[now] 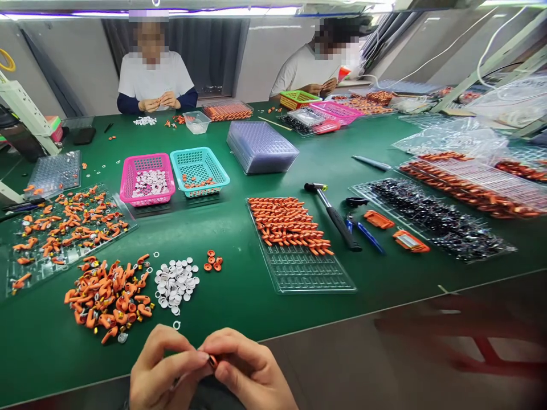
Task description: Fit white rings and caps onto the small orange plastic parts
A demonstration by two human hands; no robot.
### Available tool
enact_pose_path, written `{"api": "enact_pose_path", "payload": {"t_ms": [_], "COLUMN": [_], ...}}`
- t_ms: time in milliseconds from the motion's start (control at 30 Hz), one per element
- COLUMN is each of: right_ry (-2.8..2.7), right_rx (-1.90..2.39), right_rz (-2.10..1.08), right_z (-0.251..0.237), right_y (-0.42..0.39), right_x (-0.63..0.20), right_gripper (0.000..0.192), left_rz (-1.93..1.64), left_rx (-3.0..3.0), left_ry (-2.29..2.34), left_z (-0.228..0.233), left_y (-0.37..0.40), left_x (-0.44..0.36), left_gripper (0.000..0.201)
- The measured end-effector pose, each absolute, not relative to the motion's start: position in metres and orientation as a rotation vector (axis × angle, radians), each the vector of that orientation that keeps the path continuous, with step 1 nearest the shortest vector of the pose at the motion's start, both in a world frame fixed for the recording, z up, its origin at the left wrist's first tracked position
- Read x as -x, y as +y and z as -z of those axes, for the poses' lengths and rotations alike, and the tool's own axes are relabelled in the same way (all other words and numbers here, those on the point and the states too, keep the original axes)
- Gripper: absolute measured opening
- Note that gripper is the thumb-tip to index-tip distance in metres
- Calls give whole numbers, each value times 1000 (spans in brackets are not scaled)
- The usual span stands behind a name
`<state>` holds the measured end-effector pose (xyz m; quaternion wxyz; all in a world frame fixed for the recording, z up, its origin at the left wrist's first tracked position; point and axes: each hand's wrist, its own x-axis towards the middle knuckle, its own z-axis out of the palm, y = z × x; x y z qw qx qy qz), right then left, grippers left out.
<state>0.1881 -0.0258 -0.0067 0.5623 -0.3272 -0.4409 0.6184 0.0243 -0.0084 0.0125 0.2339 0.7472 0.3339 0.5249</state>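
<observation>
At the near edge of the table (256, 296) we pinch a small orange part (212, 360) between both hands: our left hand (164, 370) and right hand (250, 373) meet fingertip to fingertip, closed on it. Just beyond lie a pile of white rings (176, 283) and a heap of orange parts (109, 299). Farther out sit a clear tray (307, 273) and a hammer (335, 216).

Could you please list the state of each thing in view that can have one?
left hand: fingers pinched on the small orange part
right hand: fingers pinched on the same part
small orange part: held between both hands
pink basket: holds white rings
teal basket: nearly empty, few orange pieces
clear tray: far half filled
hammer: lying flat
</observation>
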Motion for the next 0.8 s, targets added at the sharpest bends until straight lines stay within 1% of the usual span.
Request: {"api": "enact_pose_path", "payload": {"t_ms": [100,200,333,500,667,800], "right_ry": [-920,-713,-522,-439,-464,-526], "right_rx": [813,795,767,745,741,746], "right_rz": [-1543,-1666,-1728,-1741,-1706,-1654], "right_z": [14,20,21,20,22,22], "right_y": [-28,-31,-32,-32,-34,-33], "right_x": [-186,-183,-177,-174,-174,-174], "right_gripper": [22,22,23,22,19,19], "left_rz": [-1511,-1518,-1518,-1495,-1480,-1447], "left_rx": [-2176,-2322,-2432,-2503,-2530,-2522], "left_ry": [1000,1023,1072,1031,1001,1024], "left_z": [-18,-21,-19,-17,-26,-29], "left_y": [-7,-5,-6,-8,-5,-5], "left_x": [-25,-25,-22,-18,-20,-21], "left_gripper": [15,16,15,20,15,14]}}
